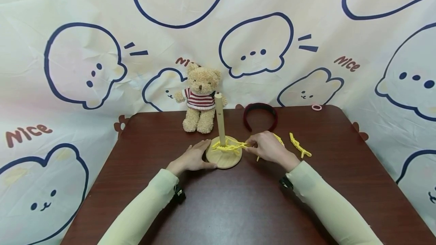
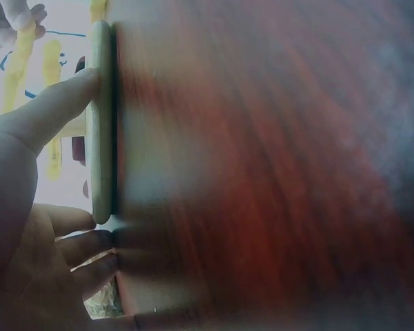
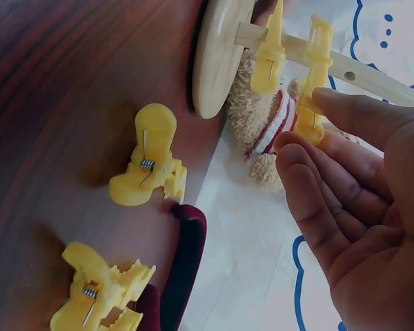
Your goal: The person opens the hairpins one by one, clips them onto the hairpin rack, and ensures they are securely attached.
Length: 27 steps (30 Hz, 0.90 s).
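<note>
A round wooden base [image 1: 223, 160] carries an upright wooden post [image 1: 220, 122]. My left hand [image 1: 193, 157] grips the base's left rim, thumb at the near edge and fingers farther back; the left wrist view shows this thumb [image 2: 62, 103] against the disc [image 2: 102, 138]. With thumb and fingertips, my right hand [image 1: 269, 146] pinches the end of a yellow clip [image 3: 316, 58], which reaches across the post. Another yellow clip [image 3: 268, 69] is at the post, closer to the base. Whether either clip's jaws touch the post, I cannot tell.
Two more yellow clips lie right of the stand, one [image 1: 299, 147] in full view, the other [image 1: 279, 139] partly behind my right hand. A teddy bear [image 1: 201, 99] in a striped shirt sits behind the stand. Farther right are a dark red headband [image 1: 260, 106] and a pink ring [image 1: 316, 107].
</note>
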Each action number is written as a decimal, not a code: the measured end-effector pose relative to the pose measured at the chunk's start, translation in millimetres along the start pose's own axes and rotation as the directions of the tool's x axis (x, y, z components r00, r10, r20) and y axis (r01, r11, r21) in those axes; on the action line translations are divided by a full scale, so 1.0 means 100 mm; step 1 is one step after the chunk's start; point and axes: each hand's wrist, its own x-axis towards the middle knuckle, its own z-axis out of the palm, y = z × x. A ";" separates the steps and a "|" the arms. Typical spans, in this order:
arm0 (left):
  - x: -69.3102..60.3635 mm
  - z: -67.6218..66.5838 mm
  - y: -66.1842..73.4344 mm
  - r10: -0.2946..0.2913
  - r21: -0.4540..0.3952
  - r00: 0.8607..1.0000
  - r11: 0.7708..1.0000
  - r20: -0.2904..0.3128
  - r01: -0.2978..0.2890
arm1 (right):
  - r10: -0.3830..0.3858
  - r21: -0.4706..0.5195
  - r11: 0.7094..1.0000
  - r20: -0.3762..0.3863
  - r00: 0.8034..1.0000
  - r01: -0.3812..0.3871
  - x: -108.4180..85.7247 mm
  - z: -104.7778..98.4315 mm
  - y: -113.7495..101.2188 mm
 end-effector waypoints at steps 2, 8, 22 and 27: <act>0.00 0.00 0.00 -0.003 0.002 1.000 1.000 0.005 0.003 | -0.005 -0.001 1.000 -0.006 1.000 0.005 0.02 0.01 -0.01; -0.01 -0.01 0.00 -0.003 -0.001 1.000 1.000 0.004 0.003 | -0.027 0.006 1.000 -0.014 1.000 0.027 0.11 0.04 -0.05; -0.01 -0.01 0.00 0.005 0.002 1.000 1.000 0.004 -0.005 | -0.017 0.019 1.000 -0.008 1.000 0.017 0.21 0.14 -0.14; -0.01 0.00 0.00 -0.006 -0.002 1.000 1.000 0.008 0.006 | -0.017 0.028 0.999 -0.009 1.000 0.017 0.21 0.15 -0.15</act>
